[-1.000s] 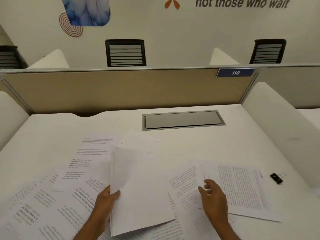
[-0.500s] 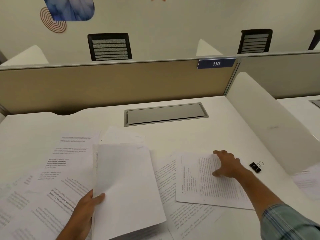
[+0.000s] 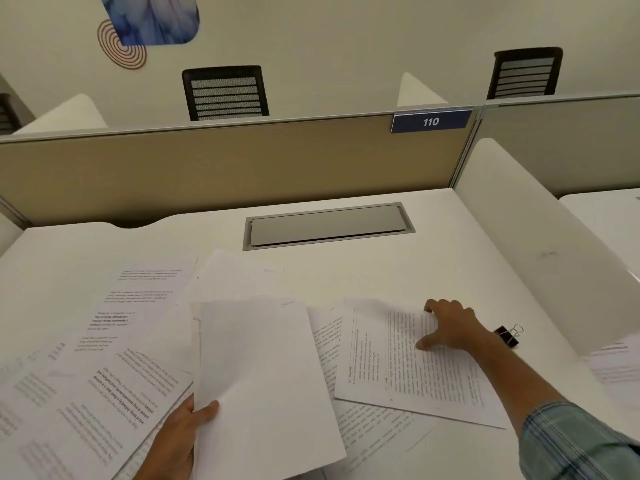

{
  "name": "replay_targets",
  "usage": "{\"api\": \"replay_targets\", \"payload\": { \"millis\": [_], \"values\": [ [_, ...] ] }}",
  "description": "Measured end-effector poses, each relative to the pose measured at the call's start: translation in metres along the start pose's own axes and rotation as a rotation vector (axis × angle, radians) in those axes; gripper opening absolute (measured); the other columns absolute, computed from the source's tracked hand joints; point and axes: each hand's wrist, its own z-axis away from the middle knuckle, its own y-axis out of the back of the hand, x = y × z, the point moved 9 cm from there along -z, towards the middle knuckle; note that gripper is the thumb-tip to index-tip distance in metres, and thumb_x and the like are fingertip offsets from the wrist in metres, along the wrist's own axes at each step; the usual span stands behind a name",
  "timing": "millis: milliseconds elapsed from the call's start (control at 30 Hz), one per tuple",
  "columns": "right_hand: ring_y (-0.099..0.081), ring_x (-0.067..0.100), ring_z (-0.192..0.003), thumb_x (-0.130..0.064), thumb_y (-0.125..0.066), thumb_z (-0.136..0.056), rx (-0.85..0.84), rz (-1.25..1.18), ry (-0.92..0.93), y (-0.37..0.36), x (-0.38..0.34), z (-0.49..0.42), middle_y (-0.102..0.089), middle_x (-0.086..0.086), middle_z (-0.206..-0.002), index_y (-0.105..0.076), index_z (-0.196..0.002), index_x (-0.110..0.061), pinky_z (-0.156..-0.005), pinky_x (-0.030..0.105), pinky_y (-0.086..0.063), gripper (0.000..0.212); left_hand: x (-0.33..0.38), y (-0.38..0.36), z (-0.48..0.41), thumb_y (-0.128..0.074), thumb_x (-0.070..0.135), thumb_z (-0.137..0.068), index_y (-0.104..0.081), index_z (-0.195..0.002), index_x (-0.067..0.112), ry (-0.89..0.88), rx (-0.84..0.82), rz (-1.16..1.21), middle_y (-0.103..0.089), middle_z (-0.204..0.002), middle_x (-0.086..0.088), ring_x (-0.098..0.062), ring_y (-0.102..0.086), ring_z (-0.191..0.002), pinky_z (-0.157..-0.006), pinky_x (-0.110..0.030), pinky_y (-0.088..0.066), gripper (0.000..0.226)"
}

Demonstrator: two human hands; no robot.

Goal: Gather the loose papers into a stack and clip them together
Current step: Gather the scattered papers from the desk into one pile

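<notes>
My left hand (image 3: 176, 434) grips a thin stack of white sheets (image 3: 263, 382) by its lower left edge, thumb on top, blank side up. My right hand (image 3: 446, 327) reaches out to the right and presses its fingertips on the far edge of a printed sheet (image 3: 405, 372) lying flat on the desk. A black binder clip (image 3: 508, 335) lies just right of that hand, apart from it. More printed papers (image 3: 104, 344) are spread loose over the left and middle of the white desk (image 3: 346, 271).
A grey cable hatch (image 3: 329, 225) is set in the desk behind the papers. A tan partition (image 3: 225, 171) closes the back and a white side divider (image 3: 543, 251) the right. More paper (image 3: 613, 362) lies beyond the divider.
My right hand reached from near my body out to the far edge of the right printed sheet. My left hand kept hold of the stack.
</notes>
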Motion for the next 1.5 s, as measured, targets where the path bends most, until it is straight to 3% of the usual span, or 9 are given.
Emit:
{"api": "replay_targets", "payload": {
  "millis": [233, 367, 500, 667, 1000, 1133, 1233, 1333, 1500],
  "values": [
    [-0.065, 0.023, -0.087, -0.025, -0.074, -0.089, 0.093, -0.296, 0.025, 0.016, 0.014, 0.030, -0.069, 0.001, -0.091, -0.066, -0.086, -0.019, -0.073, 0.034, -0.048, 0.010, -0.016, -0.005, 0.003, -0.050, -0.007, -0.102, -0.046, -0.151, 0.000, 0.013, 0.017, 0.037, -0.056, -0.145, -0.031, -0.053, -0.051, -0.134, -0.112, -0.058, -0.041, 0.050],
    [-0.073, 0.013, -0.067, -0.020, -0.072, -0.092, 0.222, -0.662, -0.017, 0.031, 0.052, 0.075, -0.078, 0.001, -0.073, -0.074, -0.083, -0.022, -0.064, 0.031, -0.054, 0.009, -0.019, -0.001, 0.010, -0.052, -0.006, -0.101, -0.050, -0.148, 0.001, 0.039, 0.028, 0.018, -0.061, -0.139, -0.029, -0.051, -0.057, -0.127, -0.108, -0.057, -0.045, 0.047],
    [-0.077, 0.033, -0.079, -0.013, -0.076, -0.089, 0.357, -1.180, -0.204, 0.009, 0.079, 0.115, -0.080, 0.010, -0.084, -0.076, -0.091, -0.016, -0.079, 0.048, -0.062, 0.003, -0.022, 0.002, 0.015, -0.055, -0.006, -0.099, -0.052, -0.147, 0.004, 0.052, 0.039, -0.026, -0.066, -0.133, -0.024, -0.043, -0.062, -0.115, -0.110, -0.058, -0.045, 0.049],
    [-0.070, 0.026, -0.075, 0.000, -0.074, -0.087, 0.248, -1.411, -0.249, -0.060, -0.010, 0.126, -0.078, 0.026, -0.090, -0.075, -0.087, -0.008, -0.082, 0.043, -0.057, 0.008, -0.023, -0.013, 0.024, -0.055, -0.006, -0.099, -0.051, -0.149, 0.005, 0.045, 0.013, -0.099, -0.066, -0.134, -0.017, -0.038, -0.063, -0.118, -0.110, -0.055, -0.046, 0.051],
    [-0.070, 0.008, -0.067, -0.018, -0.072, -0.092, 0.230, -1.128, -0.154, -0.113, -0.151, 0.144, -0.076, -0.004, -0.070, -0.070, -0.081, -0.022, -0.053, 0.014, -0.046, 0.012, -0.017, -0.030, 0.039, -0.051, 0.032, -0.108, -0.063, -0.135, 0.019, 0.034, -0.003, -0.103, -0.072, -0.129, -0.008, -0.029, -0.067, -0.119, -0.106, -0.048, -0.051, 0.032],
    [-0.069, 0.009, -0.073, -0.023, -0.073, -0.092, 0.244, -1.037, -0.127, -0.111, -0.157, 0.146, -0.074, -0.006, -0.077, -0.070, -0.094, -0.023, -0.068, 0.028, -0.057, 0.004, -0.025, -0.031, 0.035, -0.064, 0.015, -0.101, -0.068, -0.133, 0.011, 0.017, -0.025, -0.249, -0.078, -0.113, -0.004, -0.024, -0.074, -0.102, -0.087, -0.038, -0.060, 0.032],
    [-0.065, 0.021, -0.104, -0.025, -0.077, -0.088, 0.439, -0.784, -0.125, -0.086, -0.128, 0.143, -0.069, 0.001, -0.111, -0.064, -0.124, -0.017, -0.090, 0.040, -0.053, 0.039, -0.025, -0.025, 0.031, -0.062, 0.006, -0.101, -0.068, -0.132, 0.011, -0.021, 0.005, -0.299, -0.078, -0.103, 0.003, -0.019, -0.075, -0.094, -0.072, -0.028, -0.061, 0.032],
    [-0.046, 0.028, -0.130, -0.043, -0.076, -0.084, 0.377, -0.446, -0.227, -0.075, -0.099, 0.131, -0.049, 0.008, -0.139, -0.042, -0.147, -0.018, -0.102, 0.047, -0.043, 0.075, -0.021, -0.013, 0.029, -0.061, 0.006, -0.101, -0.065, -0.136, 0.011, -0.037, 0.024, -0.267, -0.077, -0.114, -0.005, -0.026, -0.075, -0.100, -0.083, -0.038, -0.062, 0.035],
    [-0.044, 0.027, -0.130, -0.066, -0.071, -0.079, 0.156, -0.221, -0.285, -0.079, -0.088, 0.120, -0.044, 0.006, -0.139, -0.031, -0.148, -0.023, -0.100, 0.049, -0.045, 0.090, -0.016, 0.018, 0.019, -0.059, 0.003, -0.102, -0.062, -0.138, 0.007, -0.009, 0.060, -0.138, -0.073, -0.124, -0.019, -0.039, -0.071, -0.107, -0.100, -0.056, -0.055, 0.036]
  ]
}}
